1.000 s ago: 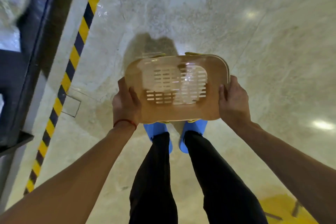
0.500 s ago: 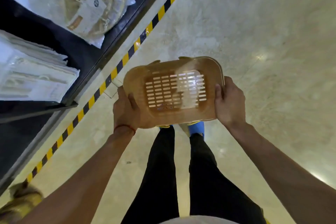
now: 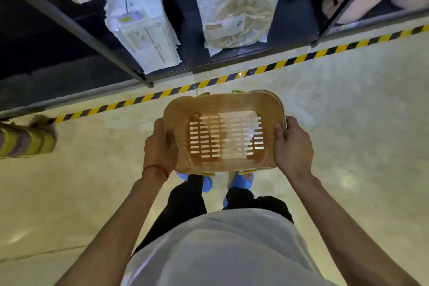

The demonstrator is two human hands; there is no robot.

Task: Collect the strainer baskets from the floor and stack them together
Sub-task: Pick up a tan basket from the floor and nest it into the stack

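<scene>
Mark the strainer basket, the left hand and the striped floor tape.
strainer basket (image 3: 225, 138): head view, on its slotted bottom.
left hand (image 3: 159, 146): head view, on the back of the hand, at the basket's left end.
striped floor tape (image 3: 220, 79): head view, on a stretch just beyond the basket.

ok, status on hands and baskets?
Left hand and right hand grip the short ends of the brown strainer basket, held above the floor. Yellow rims show beneath it. Shelf rack ahead, past the striped tape.
</scene>
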